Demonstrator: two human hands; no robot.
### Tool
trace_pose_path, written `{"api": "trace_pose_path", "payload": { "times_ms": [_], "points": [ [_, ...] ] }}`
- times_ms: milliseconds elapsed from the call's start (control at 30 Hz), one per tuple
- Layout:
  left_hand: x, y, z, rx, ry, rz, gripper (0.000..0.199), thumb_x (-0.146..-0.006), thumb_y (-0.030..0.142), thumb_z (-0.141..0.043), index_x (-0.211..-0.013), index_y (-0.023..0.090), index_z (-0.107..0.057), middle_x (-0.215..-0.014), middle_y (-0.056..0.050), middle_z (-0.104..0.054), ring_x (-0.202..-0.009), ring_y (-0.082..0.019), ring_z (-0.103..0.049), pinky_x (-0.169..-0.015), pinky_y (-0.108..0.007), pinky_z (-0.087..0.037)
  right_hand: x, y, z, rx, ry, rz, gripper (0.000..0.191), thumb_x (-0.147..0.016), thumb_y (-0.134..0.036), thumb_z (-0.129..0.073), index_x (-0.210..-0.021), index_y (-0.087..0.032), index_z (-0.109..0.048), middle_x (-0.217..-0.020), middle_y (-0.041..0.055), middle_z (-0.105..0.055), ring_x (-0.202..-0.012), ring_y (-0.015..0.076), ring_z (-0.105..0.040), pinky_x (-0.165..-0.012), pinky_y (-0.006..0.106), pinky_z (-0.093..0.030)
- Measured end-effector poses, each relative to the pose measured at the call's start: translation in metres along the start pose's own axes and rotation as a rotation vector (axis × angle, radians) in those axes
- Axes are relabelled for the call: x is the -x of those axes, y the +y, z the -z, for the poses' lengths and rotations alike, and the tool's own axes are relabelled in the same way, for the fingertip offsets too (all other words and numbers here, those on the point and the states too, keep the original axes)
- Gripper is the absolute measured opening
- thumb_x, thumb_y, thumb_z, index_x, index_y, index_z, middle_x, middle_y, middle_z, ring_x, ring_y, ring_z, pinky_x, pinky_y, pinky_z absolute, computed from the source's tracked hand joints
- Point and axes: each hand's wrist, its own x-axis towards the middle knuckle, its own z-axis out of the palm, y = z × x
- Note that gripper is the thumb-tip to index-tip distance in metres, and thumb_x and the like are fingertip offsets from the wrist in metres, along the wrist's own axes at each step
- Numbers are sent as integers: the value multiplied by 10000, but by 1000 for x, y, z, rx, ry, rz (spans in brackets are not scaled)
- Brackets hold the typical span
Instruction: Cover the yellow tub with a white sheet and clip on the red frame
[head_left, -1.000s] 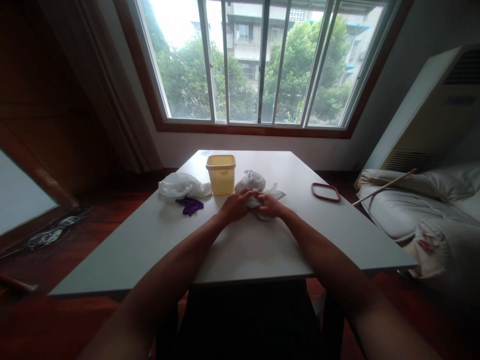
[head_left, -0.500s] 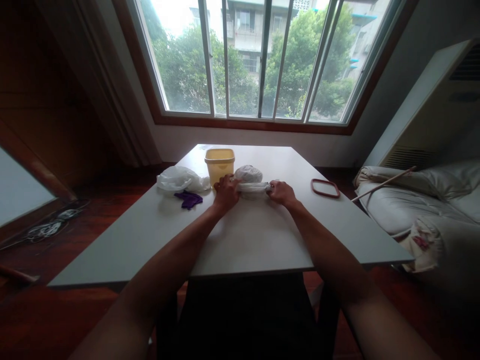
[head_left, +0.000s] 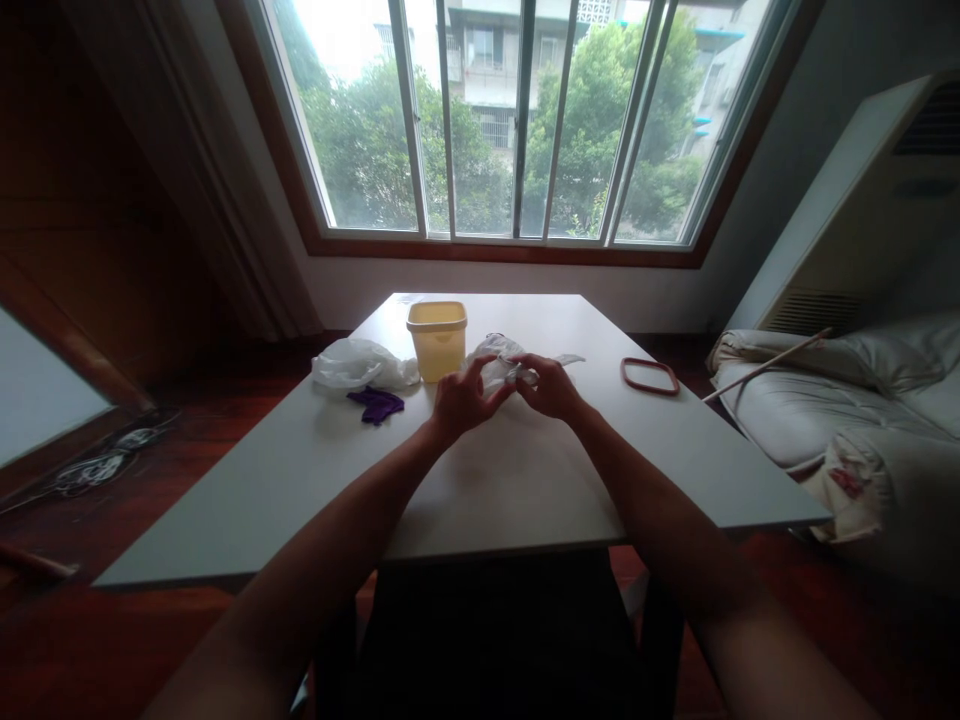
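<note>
Both my hands meet at a white plastic bag (head_left: 491,372) just right of the yellow tub. Thumb and fingers of my left hand (head_left: 463,398) curve round and pinch the bag's near side. From the right, the fingertips of my right hand (head_left: 551,388) pinch gathered plastic. A loose end of the bag sticks out beyond the right hand. What lies inside the bag cannot be made out. The open yellow tub (head_left: 438,345) stands upright behind my left hand. Left of it lie a second crumpled white plastic bag (head_left: 360,365) and a purple cloth (head_left: 377,405).
A reddish-brown rectangular ring (head_left: 649,376), perhaps a lid rim, lies on the right of the white table (head_left: 300,500). To the right stands a pale sofa (head_left: 765,405) with a stick (head_left: 772,365) across it. A window (head_left: 495,130) is beyond the table.
My hands have come closer together. The bag's rolled, stretched strip is now bunched between them, with a loose end out to the right. The tub, purple cloth and ring have stayed put.
</note>
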Motion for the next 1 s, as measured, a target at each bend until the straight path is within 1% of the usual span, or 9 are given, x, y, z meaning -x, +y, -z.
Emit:
{"api": "trace_pose_path", "payload": {
  "times_ms": [133,300,500,600,733,833,900,933,1000],
  "points": [
    [0,-1,4,51,-22,-7,569,-809,590,-675,-1215,199,-599,-534,52,-583,-477,-124,-568,-568,-234,-383,2,-3,-7,-92,-127,111,434,-828,-216,-616,-1261,-225,-642,-1257,102,-683,-1127,264,-656,-975,387,-507],
    [1,-3,1,70,-43,2,536,-793,573,-693,-1175,204,-623,-552,48,-591,-487,-127,-561,-565,-233,-374,3,-3,-13,-148,-179,153,457,-824,-197,-599,-1278,-207,-645,-1289,114,-666,-1156,266,-646,-989,374,-504],
    [2,-10,-6,27,-78,-3,267,-860,423,-638,-1023,217,-688,-562,28,-596,-512,-136,-573,-561,-240,-370,3,-4,-11,-120,-174,56,373,-802,-168,-637,-1161,-236,-707,-1198,79,-708,-1085,247,-666,-961,360,-511],
    [1,-13,-6,4,-88,4,210,-865,401,-628,-927,221,-716,-602,4,-641,-569,-152,-611,-580,-249,-389,3,-1,-9,-62,-151,-1,292,-796,-163,-652,-1067,-222,-741,-1064,70,-746,-952,229,-693,-884,337,-528],
    [-4,-15,-1,-54,16,73,230,-844,418,-644,-777,211,-721,-650,-26,-663,-636,-179,-627,-615,-276,-417,2,7,-7,16,-125,-79,223,-794,-152,-655,-982,-205,-764,-928,62,-766,-814,216,-698,-782,319,-531],
    [-10,-20,8,-59,97,149,240,-843,415,-640,-768,200,-715,-594,-12,-617,-641,-184,-618,-644,-288,-435,2,17,-4,48,-80,-112,197,-796,-149,-655,-949,-196,-770,-928,66,-770,-818,214,-703,-781,315,-530],
    [-12,-25,13,-62,116,151,237,-854,406,-631,-785,193,-711,-602,-13,-624,-690,-196,-633,-715,-307,-459,2,22,-2,60,-56,-129,190,-798,-147,-652,-940,-191,-770,-934,66,-772,-840,213,-708,-804,314,-530],
    [-13,-27,15,-68,122,133,230,-861,401,-627,-810,192,-710,-644,-22,-653,-741,-205,-646,-775,-325,-466,2,23,-2,59,-54,-137,192,-798,-145,-651,-944,-188,-770,-938,67,-772,-847,211,-709,-810,312,-530],
    [-13,-30,16,-91,119,76,221,-875,399,-623,-902,197,-708,-817,-47,-722,-888,-232,-658,-900,-372,-452,3,23,-2,39,-89,-153,214,-793,-138,-651,-968,-180,-767,-953,68,-773,-844,207,-710,-801,306,-535]
  ]
}}
